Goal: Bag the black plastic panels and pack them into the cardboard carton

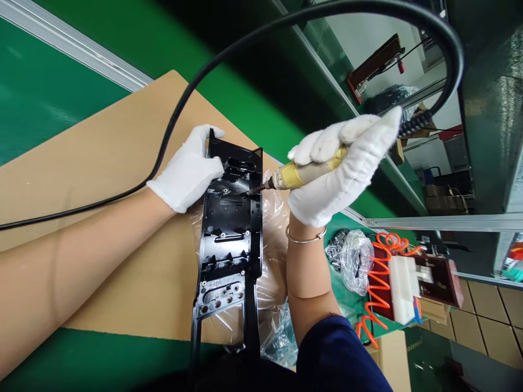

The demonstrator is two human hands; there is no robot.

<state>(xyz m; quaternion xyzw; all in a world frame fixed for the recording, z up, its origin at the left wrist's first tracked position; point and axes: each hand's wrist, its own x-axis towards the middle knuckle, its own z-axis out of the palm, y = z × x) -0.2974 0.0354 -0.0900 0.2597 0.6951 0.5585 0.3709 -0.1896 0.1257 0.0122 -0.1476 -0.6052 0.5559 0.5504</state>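
Note:
A long black moulded plastic panel (229, 215) with ribs, bosses and cut-outs lies over clear plastic film on the cardboard. My left hand (190, 169), in a white glove, grips its upper left edge, thumb on the face of the panel. In my right hand (339, 169), also gloved in white, is a corded electric screwdriver (292, 175) with a yellowish body, the fingers wrapped round it. Its thin dark bit points left and reaches the panel's upper part; whether it touches a screw cannot be made out.
A thick black cable (229, 51) loops from the screwdriver over the panel and off to the left. Brown cardboard (155, 283) covers part of the green bench (36, 98). Clear plastic film (281, 332), an orange coiled hose (378, 283) and a dark red box (443, 277) are on the right.

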